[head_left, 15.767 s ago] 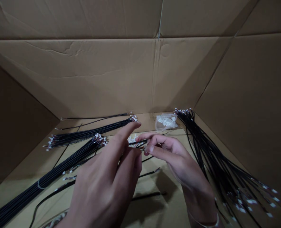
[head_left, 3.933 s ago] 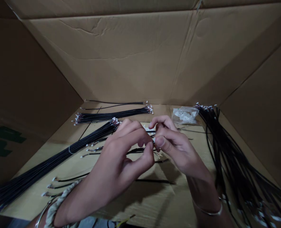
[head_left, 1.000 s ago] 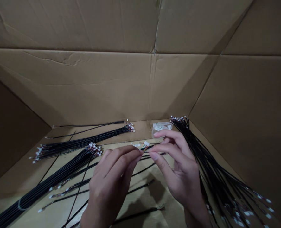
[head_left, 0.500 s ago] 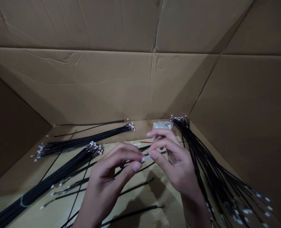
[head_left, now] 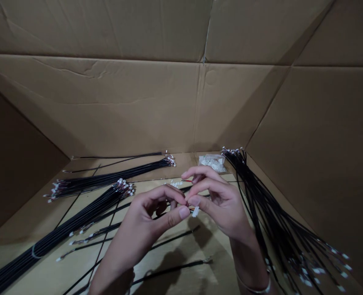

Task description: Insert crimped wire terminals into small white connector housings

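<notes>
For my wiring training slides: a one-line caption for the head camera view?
Left hand and right hand work a white wire connector above bundled black cables inside a cardboard box.

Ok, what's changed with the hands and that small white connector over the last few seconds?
The left hand and right hand have closed in, fingertips meeting. The small white connector has dropped lower, now below those fingertips. The black wire bundles and bag of white connectors stayed put.
</notes>
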Demonstrator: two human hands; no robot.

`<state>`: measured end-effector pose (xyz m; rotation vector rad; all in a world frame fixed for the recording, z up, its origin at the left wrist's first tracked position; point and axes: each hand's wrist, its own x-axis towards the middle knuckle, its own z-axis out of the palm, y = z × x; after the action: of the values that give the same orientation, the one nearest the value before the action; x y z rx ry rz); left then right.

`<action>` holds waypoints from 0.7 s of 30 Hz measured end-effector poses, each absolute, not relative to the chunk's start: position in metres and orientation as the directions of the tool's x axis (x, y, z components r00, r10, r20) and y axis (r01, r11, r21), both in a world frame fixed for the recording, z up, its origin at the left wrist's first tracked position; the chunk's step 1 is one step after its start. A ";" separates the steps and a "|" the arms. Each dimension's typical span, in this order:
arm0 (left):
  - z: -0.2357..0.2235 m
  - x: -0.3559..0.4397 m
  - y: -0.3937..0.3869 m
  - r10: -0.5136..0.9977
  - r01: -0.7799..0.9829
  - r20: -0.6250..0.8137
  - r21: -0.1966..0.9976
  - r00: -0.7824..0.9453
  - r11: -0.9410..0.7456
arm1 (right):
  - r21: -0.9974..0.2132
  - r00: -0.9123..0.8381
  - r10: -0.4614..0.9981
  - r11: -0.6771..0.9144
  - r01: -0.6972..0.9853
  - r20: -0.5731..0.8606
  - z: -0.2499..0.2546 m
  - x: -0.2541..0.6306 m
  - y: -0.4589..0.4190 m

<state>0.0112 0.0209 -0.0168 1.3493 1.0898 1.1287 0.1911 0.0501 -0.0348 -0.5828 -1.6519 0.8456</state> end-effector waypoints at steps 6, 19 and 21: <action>-0.016 0.012 0.021 0.984 -0.012 0.118 0.993 0.136 -0.118 | -0.779 -0.218 0.763 0.627 0.019 0.608 -0.030 0.203 0.044; -0.015 0.012 0.020 0.980 -0.046 0.137 0.990 0.144 -0.132 | -0.690 -0.279 0.729 0.683 0.238 0.625 -0.020 0.210 0.038; -0.014 0.012 0.019 0.978 -0.046 0.145 0.989 0.151 -0.140 | -0.762 -0.267 0.772 0.627 0.162 0.577 -0.021 0.209 0.039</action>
<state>0.0121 0.0192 -0.0141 1.3553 0.9972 1.2124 0.2091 0.0387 -0.0206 -0.7580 -1.7754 0.7086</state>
